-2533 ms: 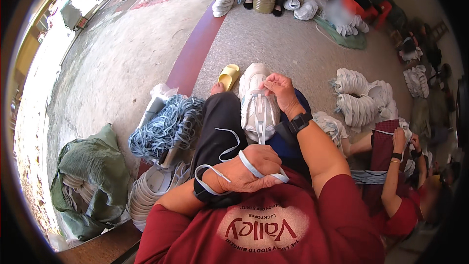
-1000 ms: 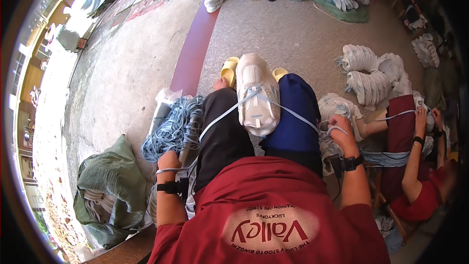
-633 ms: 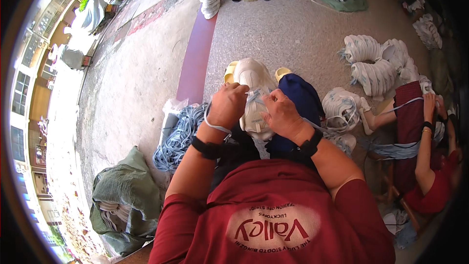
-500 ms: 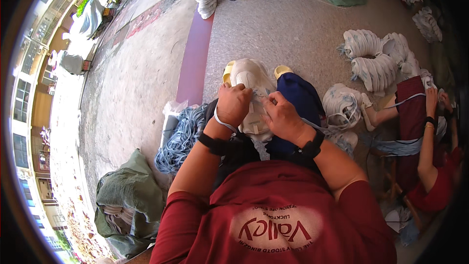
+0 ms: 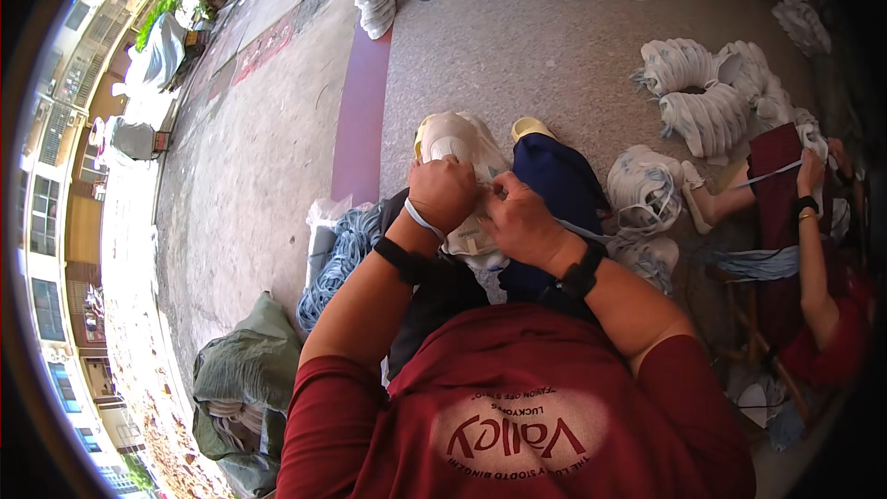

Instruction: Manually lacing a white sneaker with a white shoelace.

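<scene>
A white shoe upper [image 5: 455, 132] lies across my lap, its rounded toe end pointing away from me. My left hand [image 5: 443, 194], fingers curled, grips the upper at its middle. Close beside it, my right hand [image 5: 528, 222] pinches with thumb and forefinger over the upper's opening, on what seems to be a thin pale-blue shoelace. The fingers mostly cover the lace where the hands meet. Below them the upper's lower end [image 5: 474, 245] shows. Navy cloth [image 5: 556, 180] covers my right leg, and a yellow shoe tip [image 5: 530, 127] sticks out past it.
A tangle of blue laces [image 5: 344, 254] lies left of my lap, with a green sack [image 5: 242, 351] nearer me. Bundled white uppers [image 5: 707, 120] sit on the floor at right. Beside them a co-worker's hand [image 5: 811, 174] holds a blue lace. Another bundle [image 5: 375, 0] stands far ahead.
My hands have drawn closer together, with my right fingertips now beside my left hand. The co-worker's hand at right has shifted slightly. The whole view has tilted a little.
</scene>
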`<state>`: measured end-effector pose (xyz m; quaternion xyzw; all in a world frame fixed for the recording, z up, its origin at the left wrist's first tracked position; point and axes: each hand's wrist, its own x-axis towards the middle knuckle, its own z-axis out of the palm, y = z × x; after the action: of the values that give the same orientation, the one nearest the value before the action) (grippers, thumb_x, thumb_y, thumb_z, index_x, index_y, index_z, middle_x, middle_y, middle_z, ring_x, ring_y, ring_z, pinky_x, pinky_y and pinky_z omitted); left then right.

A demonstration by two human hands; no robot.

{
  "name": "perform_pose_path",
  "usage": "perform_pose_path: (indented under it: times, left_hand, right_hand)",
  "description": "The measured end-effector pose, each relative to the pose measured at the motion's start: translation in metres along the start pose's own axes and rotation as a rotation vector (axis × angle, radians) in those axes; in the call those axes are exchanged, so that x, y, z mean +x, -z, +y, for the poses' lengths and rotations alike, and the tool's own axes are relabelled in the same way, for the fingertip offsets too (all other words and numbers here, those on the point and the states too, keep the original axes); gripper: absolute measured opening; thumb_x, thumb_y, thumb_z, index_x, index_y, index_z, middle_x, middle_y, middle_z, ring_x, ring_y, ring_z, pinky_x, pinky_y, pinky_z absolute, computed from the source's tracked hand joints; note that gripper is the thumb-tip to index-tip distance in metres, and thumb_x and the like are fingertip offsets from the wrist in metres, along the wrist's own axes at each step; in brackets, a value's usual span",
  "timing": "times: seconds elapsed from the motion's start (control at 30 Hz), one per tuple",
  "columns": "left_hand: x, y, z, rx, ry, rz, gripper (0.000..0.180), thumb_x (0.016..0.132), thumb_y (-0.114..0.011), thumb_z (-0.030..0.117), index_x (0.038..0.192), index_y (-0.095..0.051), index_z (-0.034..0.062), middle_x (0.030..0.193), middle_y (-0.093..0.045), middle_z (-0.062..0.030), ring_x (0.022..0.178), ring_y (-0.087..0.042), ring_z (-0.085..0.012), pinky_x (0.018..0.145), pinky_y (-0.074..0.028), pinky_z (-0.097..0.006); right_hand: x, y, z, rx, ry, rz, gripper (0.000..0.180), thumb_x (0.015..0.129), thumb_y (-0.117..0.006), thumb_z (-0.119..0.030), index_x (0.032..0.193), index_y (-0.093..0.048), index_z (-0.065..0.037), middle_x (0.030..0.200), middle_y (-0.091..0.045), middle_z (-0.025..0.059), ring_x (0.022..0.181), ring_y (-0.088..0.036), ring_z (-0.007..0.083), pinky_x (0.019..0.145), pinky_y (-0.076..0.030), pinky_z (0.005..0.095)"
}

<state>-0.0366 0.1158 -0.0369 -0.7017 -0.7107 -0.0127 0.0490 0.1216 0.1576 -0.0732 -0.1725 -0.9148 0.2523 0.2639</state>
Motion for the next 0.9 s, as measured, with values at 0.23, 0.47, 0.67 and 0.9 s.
perform_pose_path:
  times: [0.23,0.47,0.67,0.9]
  left_hand:
    - [-0.007,-0.022,-0.008,-0.573,0.515,0.370,0.013,0.067,-0.063,0.013,0.067,-0.062,0.0001,0.063,-0.062,-0.0137,0.056,-0.061,-0.0230,0.055,-0.049,-0.032]
    - [-0.022,-0.027,-0.026,-0.984,0.496,0.246,0.016,0.070,-0.065,0.013,0.077,-0.063,-0.0009,0.073,-0.065,-0.0158,0.064,-0.064,-0.0223,0.062,-0.050,-0.031]
    - [-0.059,-0.037,-0.019,-0.656,0.458,0.265,0.035,0.073,-0.071,0.017,0.098,-0.055,-0.0005,0.081,-0.062,-0.0149,0.073,-0.061,-0.0259,0.069,-0.049,-0.034]
    - [-0.066,-0.022,-0.011,-0.712,0.472,0.139,0.036,0.076,-0.069,0.026,0.099,-0.055,0.0015,0.078,-0.060,-0.0138,0.073,-0.061,-0.0288,0.067,-0.048,-0.038]
  right_hand:
    - [0.000,0.000,-0.004,-0.068,0.055,0.040,0.033,0.074,-0.062,-0.014,0.100,-0.058,0.006,0.099,-0.054,0.0228,0.086,-0.058,0.0340,0.077,-0.048,0.0385]
    - [0.003,-0.001,0.017,0.389,-0.247,0.165,0.022,0.075,-0.063,-0.006,0.096,-0.061,0.004,0.080,-0.059,0.0148,0.068,-0.058,0.0244,0.063,-0.048,0.0313]
    - [0.039,-0.018,0.015,0.282,-0.275,0.207,0.016,0.074,-0.063,-0.008,0.088,-0.061,0.000,0.078,-0.061,0.0168,0.072,-0.060,0.0337,0.065,-0.049,0.0396]
    - [0.051,-0.038,0.022,0.044,-0.108,0.305,0.007,0.073,-0.062,-0.002,0.079,-0.059,-0.003,0.074,-0.058,0.0149,0.066,-0.057,0.0337,0.060,-0.047,0.0372]
